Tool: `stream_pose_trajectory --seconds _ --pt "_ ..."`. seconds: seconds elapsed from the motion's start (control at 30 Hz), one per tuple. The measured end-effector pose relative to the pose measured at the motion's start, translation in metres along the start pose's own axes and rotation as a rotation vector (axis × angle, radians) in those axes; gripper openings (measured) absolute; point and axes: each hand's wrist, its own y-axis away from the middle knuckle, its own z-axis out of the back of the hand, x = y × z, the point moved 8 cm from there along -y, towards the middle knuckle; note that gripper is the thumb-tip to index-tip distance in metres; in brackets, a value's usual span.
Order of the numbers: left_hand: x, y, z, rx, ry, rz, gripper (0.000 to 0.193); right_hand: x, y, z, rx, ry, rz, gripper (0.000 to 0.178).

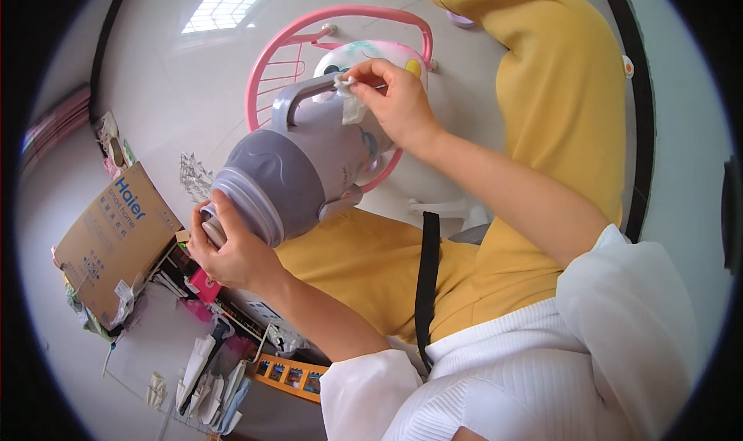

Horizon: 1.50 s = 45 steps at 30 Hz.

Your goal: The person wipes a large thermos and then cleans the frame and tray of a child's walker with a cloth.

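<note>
A large grey-purple thermos jug [298, 158] lies tilted over my lap, its open threaded neck pointing to the lower left and its handle on the upper side. My left hand [236, 247] is closed around the rim of the neck, with the thumb on top and the fingers reaching inside. Between thumb and fingers, my right hand [398, 104] pinches a crumpled white wipe [352, 104] at the far end of the jug's handle [303, 96]. Part of the wipe hangs down over the jug's side.
Beyond the jug stands a small chair with a pink tubular frame [340, 11] on a glossy tiled floor. To the left is a cardboard box [112, 243] on a cluttered rack. An orange frame-like object [288, 377] sits below it. My yellow-trousered legs [557, 116] extend to the right.
</note>
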Motion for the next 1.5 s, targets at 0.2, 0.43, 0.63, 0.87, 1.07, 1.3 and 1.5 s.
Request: stream_pose_trajectory --seconds 0.2,0.43,0.63,0.87,1.07,1.3,1.5 --pt "-0.015 -0.006 -0.009 -0.005 0.255 -0.137 0.031 0.032 -0.003 -0.026 -0.073 -0.029 0.127 0.006" --pt "-0.032 -0.015 -0.022 0.185 0.325 -0.369 0.027 0.056 0.012 -0.056 -0.061 0.131 0.318 0.006" --pt "-0.023 -0.038 -0.026 0.169 0.339 -0.315 0.021 0.073 0.006 -0.073 0.093 0.314 0.739 0.013" --pt "-0.031 -0.056 -0.036 0.126 0.302 -0.300 0.019 0.077 -0.011 -0.089 0.118 0.611 1.016 0.017" --pt "-0.030 -0.064 -0.039 0.143 0.287 -0.230 0.018 0.050 -0.046 -0.077 0.008 0.529 0.662 0.011" --pt "-0.028 -0.062 -0.039 0.148 0.310 -0.172 0.017 0.021 -0.054 -0.060 -0.049 0.088 0.219 0.009" --pt "-0.031 -0.061 -0.042 0.139 0.332 -0.209 0.017 0.044 -0.047 -0.075 -0.118 0.094 0.309 0.006"
